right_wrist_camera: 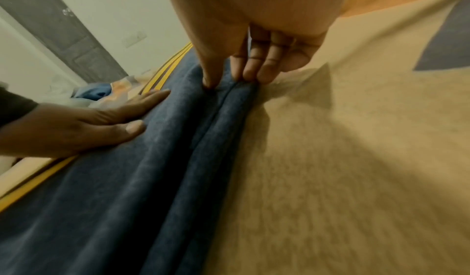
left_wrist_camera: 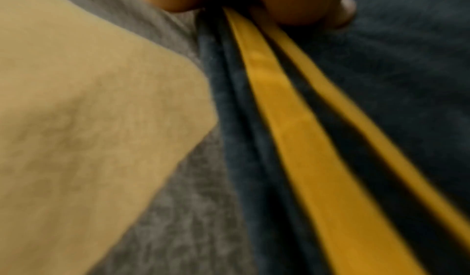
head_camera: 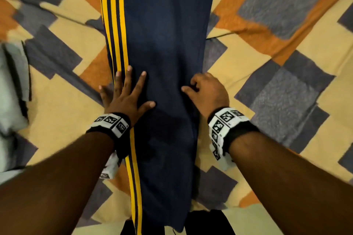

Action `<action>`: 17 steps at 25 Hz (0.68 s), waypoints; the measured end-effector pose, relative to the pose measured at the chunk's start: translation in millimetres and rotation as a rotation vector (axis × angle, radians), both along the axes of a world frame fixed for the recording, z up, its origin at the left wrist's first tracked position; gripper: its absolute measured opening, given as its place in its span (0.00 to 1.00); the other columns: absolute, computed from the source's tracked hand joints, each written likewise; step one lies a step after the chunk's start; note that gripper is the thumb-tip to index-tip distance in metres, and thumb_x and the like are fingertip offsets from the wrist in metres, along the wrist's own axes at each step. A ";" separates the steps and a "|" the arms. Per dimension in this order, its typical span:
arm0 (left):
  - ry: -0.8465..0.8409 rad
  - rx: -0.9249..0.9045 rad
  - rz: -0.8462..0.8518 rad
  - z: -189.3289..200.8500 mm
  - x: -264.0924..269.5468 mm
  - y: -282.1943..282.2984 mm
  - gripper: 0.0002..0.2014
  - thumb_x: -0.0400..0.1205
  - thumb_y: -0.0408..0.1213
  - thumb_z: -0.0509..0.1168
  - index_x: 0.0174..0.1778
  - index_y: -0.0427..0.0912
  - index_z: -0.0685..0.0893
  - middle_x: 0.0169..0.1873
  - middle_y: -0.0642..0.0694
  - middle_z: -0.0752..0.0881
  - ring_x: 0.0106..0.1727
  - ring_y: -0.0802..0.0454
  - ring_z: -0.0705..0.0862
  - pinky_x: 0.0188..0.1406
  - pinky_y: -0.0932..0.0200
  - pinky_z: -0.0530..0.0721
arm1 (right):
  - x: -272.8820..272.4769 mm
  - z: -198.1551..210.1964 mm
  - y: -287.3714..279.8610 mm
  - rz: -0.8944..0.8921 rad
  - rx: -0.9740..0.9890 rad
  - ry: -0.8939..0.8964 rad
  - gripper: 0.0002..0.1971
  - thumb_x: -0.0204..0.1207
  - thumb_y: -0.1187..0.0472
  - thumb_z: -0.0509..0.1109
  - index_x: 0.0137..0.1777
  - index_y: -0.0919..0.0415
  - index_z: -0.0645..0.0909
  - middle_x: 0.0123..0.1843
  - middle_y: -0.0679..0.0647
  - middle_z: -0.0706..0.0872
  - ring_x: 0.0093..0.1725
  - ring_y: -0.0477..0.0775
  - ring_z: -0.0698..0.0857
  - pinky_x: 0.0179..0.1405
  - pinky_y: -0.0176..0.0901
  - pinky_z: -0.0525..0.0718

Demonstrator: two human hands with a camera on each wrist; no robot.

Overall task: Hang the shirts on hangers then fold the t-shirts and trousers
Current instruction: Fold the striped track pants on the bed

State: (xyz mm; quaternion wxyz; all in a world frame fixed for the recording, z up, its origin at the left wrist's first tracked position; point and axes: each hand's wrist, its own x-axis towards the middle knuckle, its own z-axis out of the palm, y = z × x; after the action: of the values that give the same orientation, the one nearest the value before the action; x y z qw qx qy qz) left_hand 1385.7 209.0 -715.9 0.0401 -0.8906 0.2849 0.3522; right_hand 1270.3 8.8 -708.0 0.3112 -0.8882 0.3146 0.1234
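Navy trousers [head_camera: 162, 44] with yellow side stripes [head_camera: 114, 25] lie lengthwise on the patterned bedspread [head_camera: 267, 63], legs stacked. My left hand [head_camera: 126, 93] presses flat with spread fingers on the striped left edge. My right hand [head_camera: 204, 89] curls its fingers round the trousers' right edge; in the right wrist view thumb and fingers [right_wrist_camera: 254, 72] pinch a ridge of navy cloth [right_wrist_camera: 229, 98]. The left wrist view shows the stripes [left_wrist_camera: 292, 118] running along the trousers [left_wrist_camera: 394, 78] under my palm.
Pale folded clothing [head_camera: 11, 86] lies at the bed's left side. More garments, one blue [right_wrist_camera: 94, 92], lie at the bed's far end below a white wall and a grey door [right_wrist_camera: 58, 28]. The bedspread stretches to the right of the trousers.
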 end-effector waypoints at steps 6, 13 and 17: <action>0.037 0.042 0.037 -12.3 0.9 3.1 0.44 0.64 0.77 0.38 0.69 0.71 0.21 0.70 0.59 0.15 0.73 0.50 0.17 0.73 0.27 0.31 | -1.7 -10.1 1.3 -0.173 0.107 -0.094 0.09 0.78 0.56 0.70 0.42 0.62 0.79 0.46 0.58 0.81 0.47 0.61 0.80 0.47 0.50 0.76; 0.095 0.103 0.041 -13.4 6.1 -2.8 0.46 0.60 0.81 0.36 0.65 0.71 0.16 0.66 0.58 0.10 0.64 0.49 0.09 0.73 0.27 0.28 | -37.9 2.5 -22.2 -0.248 0.216 -0.177 0.11 0.75 0.59 0.74 0.35 0.56 0.75 0.39 0.50 0.78 0.36 0.51 0.78 0.42 0.47 0.78; 0.109 0.086 0.044 -12.9 9.0 0.9 0.45 0.58 0.82 0.32 0.64 0.74 0.15 0.67 0.60 0.11 0.67 0.49 0.11 0.72 0.28 0.27 | 24.7 0.5 -43.0 -0.217 0.051 -0.277 0.10 0.75 0.51 0.73 0.44 0.56 0.78 0.41 0.48 0.77 0.40 0.49 0.76 0.42 0.48 0.78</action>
State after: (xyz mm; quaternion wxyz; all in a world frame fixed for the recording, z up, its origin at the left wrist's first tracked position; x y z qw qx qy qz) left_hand 1394.7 209.9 -728.8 0.0550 -0.8736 0.2515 0.4131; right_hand 1295.0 -34.1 -707.6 0.3856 -0.8493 0.3596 -0.0266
